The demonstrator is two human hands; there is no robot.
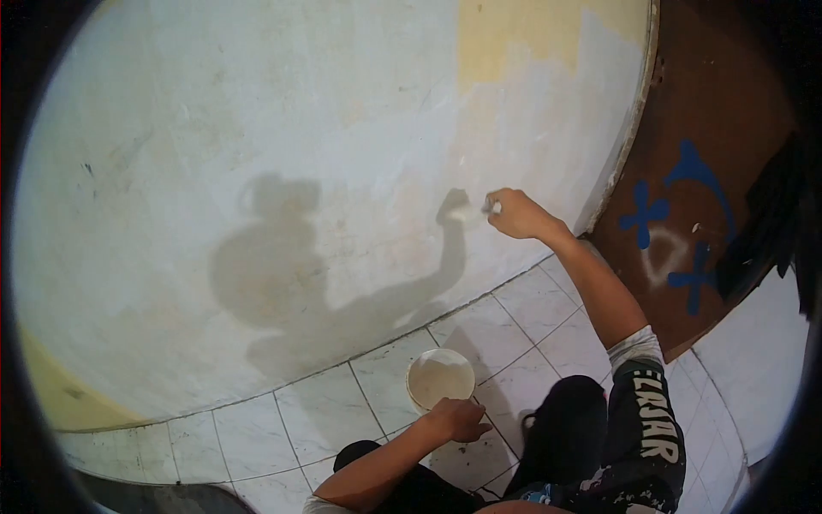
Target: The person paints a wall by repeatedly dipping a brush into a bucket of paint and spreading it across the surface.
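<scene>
My right hand (pixel 517 214) is raised at the wall, closed around a paintbrush (pixel 488 207). Pale, blurred bristles point left against the whitish wall (pixel 368 111), and most of the handle is hidden in the fist. Lower down, my left hand (pixel 458 421) grips the near rim of a small white bucket (pixel 413 398), fingers curled over the edge. Pale paint-like liquid lies inside the bucket, which is close over the tiled floor.
Yellow patches (pixel 522 34) show high on the wall. To the right is a brown door panel (pixel 719 77) with blue markings, and dark cloth (pixel 771 223) hangs there. White floor tiles (pixel 325 407) meet the wall's base. My knees (pixel 569 420) are bent near the bucket.
</scene>
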